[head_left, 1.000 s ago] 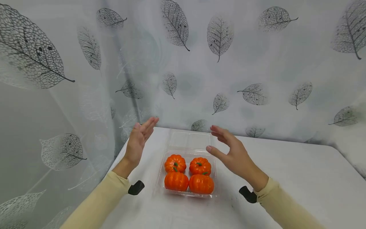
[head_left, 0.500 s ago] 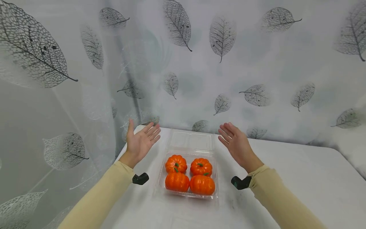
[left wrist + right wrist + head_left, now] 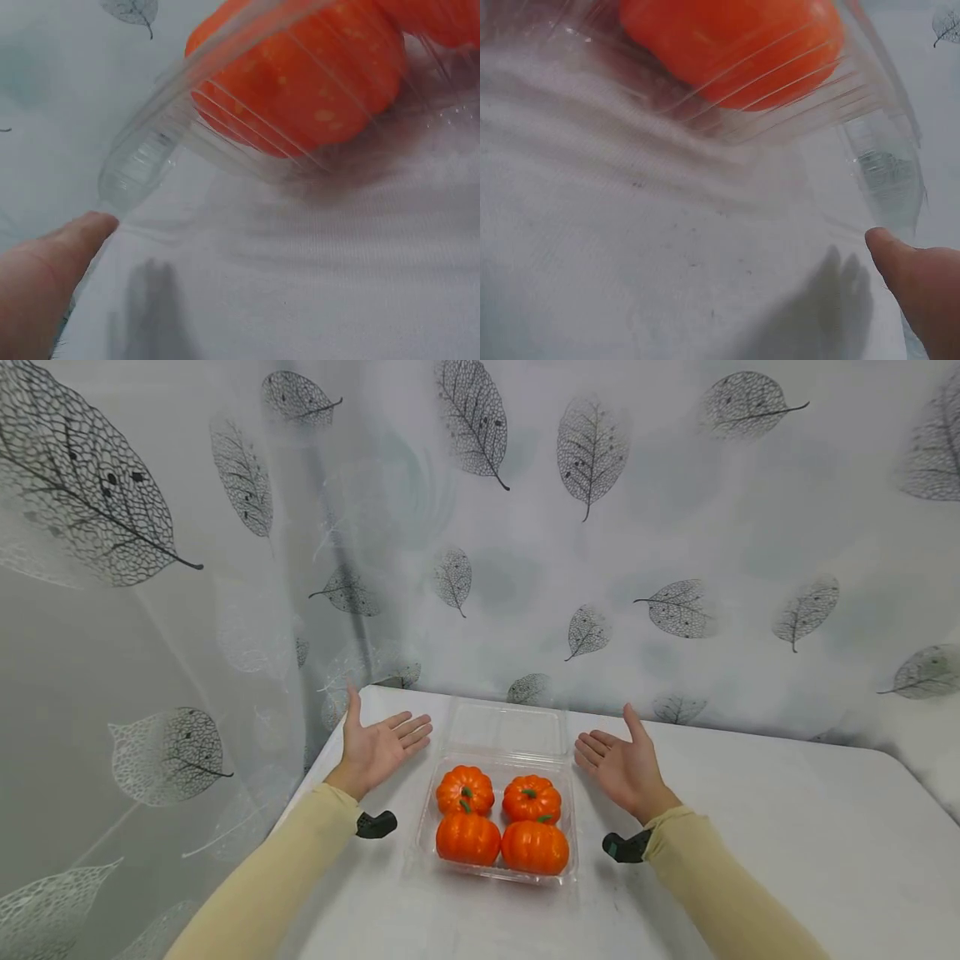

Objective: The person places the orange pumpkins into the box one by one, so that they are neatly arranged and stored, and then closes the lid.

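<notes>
Several orange toy pumpkins (image 3: 468,838) with green stems sit in a clear plastic clamshell box (image 3: 498,872). The box's lid (image 3: 508,731) lies folded back toward the curtain. To the left of the box is my left hand (image 3: 377,752), palm facing up and inward, fingers straight, holding nothing. My right hand (image 3: 624,767) mirrors it on the right side, thumb raised and fingers extended, also holding nothing. Both wrist views show the ribbed clear wall close by, with a pumpkin (image 3: 300,82) behind it on the left and another pumpkin (image 3: 739,49) on the right. Neither hand touches the box.
A white-covered table (image 3: 765,827) carries the box and stretches to the right. Behind it and along the left hangs a pale curtain (image 3: 510,568) printed with grey leaves. Small dark specks (image 3: 694,264) mark the cloth near the right hand.
Both hands have turned palm-up and spread their fingers. They have come down lower beside the box, and the right thumb now points up. Box and pumpkins keep their places.
</notes>
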